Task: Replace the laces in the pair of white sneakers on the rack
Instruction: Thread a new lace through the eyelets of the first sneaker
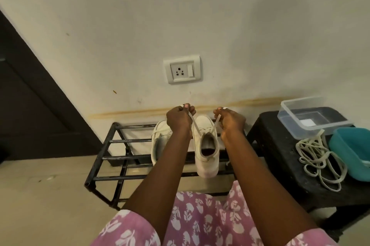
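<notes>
- Centre frame, on rack (128,141): white sneaker (207,157), lace ends (193,124) drawn up in a V.
- One end each pinched by curled fingers (180,110) of left hand (178,120) and right hand (230,121).
- Likely evening a threaded lace; next, feeding tips through further eyelets, keeping lengths equal.

Rack (130,141) open leftward; stool (276,145) crowds right side.

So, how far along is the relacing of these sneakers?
Looks done: the middle sneaker seems threaded. In hand: left hand and right hand pinch its lace ends, pulled taut. Left: tying; the other sneaker shows a lace, old or new unclear. Loose laces lie on the stool.
</notes>
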